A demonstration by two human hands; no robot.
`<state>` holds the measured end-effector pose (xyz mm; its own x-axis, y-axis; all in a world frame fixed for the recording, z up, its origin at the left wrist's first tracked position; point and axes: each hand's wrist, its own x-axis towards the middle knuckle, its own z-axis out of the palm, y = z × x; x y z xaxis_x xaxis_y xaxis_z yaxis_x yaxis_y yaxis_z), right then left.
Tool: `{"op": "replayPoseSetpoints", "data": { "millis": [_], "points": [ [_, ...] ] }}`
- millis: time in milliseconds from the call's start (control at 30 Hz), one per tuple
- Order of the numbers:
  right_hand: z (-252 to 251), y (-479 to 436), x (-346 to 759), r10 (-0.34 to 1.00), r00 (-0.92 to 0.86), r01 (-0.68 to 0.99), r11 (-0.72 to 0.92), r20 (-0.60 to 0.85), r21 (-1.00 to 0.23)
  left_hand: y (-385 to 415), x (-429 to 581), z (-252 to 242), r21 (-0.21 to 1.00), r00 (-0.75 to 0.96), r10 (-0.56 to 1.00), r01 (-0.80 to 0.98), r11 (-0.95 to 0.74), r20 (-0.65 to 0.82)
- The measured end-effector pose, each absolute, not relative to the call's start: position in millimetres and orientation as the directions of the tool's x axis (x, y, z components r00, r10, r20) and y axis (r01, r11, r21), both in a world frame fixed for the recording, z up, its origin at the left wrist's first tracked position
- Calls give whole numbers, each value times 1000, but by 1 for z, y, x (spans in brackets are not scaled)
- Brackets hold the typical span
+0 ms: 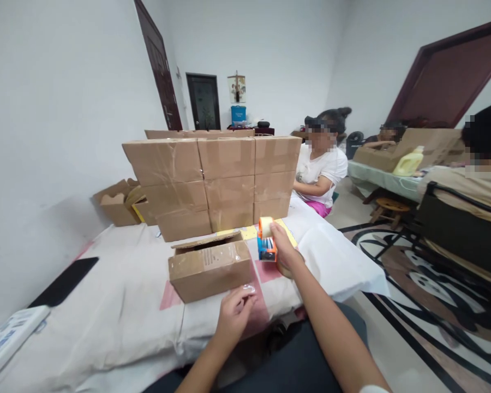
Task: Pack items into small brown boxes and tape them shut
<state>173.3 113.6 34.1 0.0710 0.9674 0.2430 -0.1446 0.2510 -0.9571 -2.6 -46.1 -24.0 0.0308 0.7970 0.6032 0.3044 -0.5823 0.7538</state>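
Note:
My right hand [284, 244] is closed around an orange and blue tape dispenser [267, 248] with a pale roll, held above the table's right side. Under that hand lies a brown tape roll [286, 271], partly hidden by my wrist. A small cardboard box [210, 273] sits in front of me, its top flap slightly raised and its front facing me. My left hand [234, 312] is just before the box's near right corner, fingers curled together. Something clear and shiny shows at its fingertips, too small to tell what it is.
Beyond the box stands a wall of stacked, taped cartons [227, 185]. Open cartons [117, 202] are behind at left. A black flat pad [65, 281] and a white power strip [12, 338] lie left. A person in white [321, 169] sits across; others are at right.

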Motion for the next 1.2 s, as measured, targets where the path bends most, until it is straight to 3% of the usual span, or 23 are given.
{"op": "replayPoseSetpoints", "data": {
  "millis": [133,300,400,500,600,733,833,1000,1200],
  "points": [
    [10,125,163,976,7,-43,217,217,-975,-45,-16,-26,803,-27,848,338,-491,529],
    [-2,128,159,984,1,30,178,178,-984,-45,-27,-16,721,-78,758,383,-577,648],
    [-1,127,162,979,85,79,177,183,-981,-44,-31,-9,637,-107,671,453,-624,734],
    [12,119,165,951,193,121,220,241,-968,-43,-36,-5,582,-48,630,442,-682,775],
    [38,100,162,907,204,147,344,369,-927,-42,-39,-4,609,-35,646,375,-699,763],
    [76,61,152,845,36,177,520,533,-836,-39,-37,-1,703,-170,697,351,-618,697],
    [96,37,145,763,-191,237,647,618,-725,-38,-32,3,772,-229,750,346,-534,621],
    [108,16,140,633,-519,220,749,575,-626,-44,-24,19,798,-202,782,295,-525,589],
    [88,-7,135,680,-516,184,683,522,-707,-52,-7,33,858,-173,846,217,-466,504]
  ]
}}
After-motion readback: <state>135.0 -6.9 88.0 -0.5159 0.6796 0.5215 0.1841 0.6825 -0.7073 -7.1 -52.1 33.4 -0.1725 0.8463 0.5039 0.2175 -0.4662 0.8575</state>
